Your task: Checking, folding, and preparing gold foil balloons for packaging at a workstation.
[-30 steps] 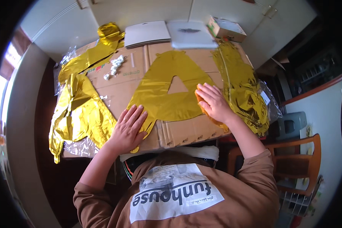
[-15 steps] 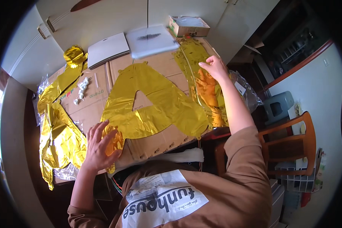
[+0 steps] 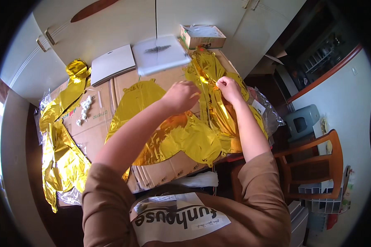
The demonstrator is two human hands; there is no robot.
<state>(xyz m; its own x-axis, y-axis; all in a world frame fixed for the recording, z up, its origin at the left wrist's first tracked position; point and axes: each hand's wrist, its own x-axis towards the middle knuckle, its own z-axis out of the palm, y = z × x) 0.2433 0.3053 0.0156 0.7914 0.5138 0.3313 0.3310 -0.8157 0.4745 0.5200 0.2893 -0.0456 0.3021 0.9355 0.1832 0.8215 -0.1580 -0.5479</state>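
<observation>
A flat gold foil balloon shaped like a letter A lies on the cardboard, partly covered by my left forearm. To its right is another gold foil balloon, creased and drawn up off the board. My right hand pinches this one near its upper middle. Just left of it my left hand hovers over the A-shaped balloon with curled fingers; what lies between its fingertips is hidden. At the left, more gold foil runs up the table edge to a crumpled gold bundle.
Cardboard sheets cover the table. Small white pieces lie at the left. Along the back stand a grey-white flat case, a clear plastic packet and a small open carton. A wooden chair stands right.
My left hand has moved from the near left corner up and right across the A-shaped balloon. My right hand has come down slightly, and the right balloon is now bunched and lifted.
</observation>
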